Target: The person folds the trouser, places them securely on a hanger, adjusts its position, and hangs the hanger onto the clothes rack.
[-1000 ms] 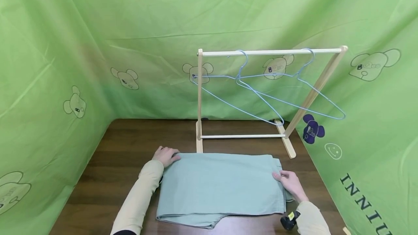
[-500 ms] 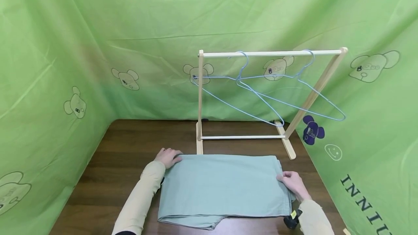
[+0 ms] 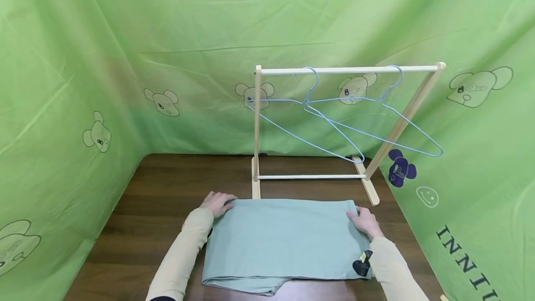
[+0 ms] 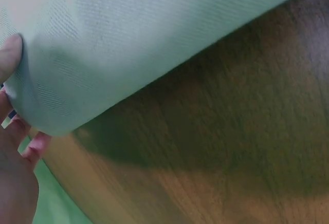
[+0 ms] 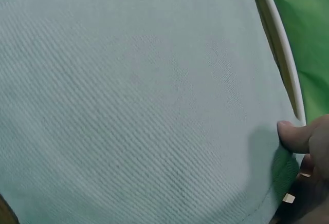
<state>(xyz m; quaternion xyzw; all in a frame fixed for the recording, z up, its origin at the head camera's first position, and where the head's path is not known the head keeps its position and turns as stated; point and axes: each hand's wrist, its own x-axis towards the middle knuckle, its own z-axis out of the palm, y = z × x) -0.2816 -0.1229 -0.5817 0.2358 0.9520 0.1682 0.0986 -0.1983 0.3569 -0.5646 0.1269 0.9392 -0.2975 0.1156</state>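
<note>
The cloth point(image 3: 284, 240) is pale blue-green, diagonally ribbed — the table point(image 3: 167, 194) brown, wood-grained; hangers point(image 3: 307, 101) light blue; sleeves point(image 3: 180, 252) cream — the backdrop point(image 3: 217, 27) green, with purple bear figures point(image 3: 401, 168).

A pale blue-green garment point(image 3: 284, 240) of diagonally ribbed cloth spreads, folded into a broad, nearly smooth rectangle, over the worktop point(image 3: 167, 189) between my left hand point(image 3: 216, 203) and right hand point(image 3: 365, 222), which pinch its far corners; an under-layer juts toward me on the left-hand side.
</note>
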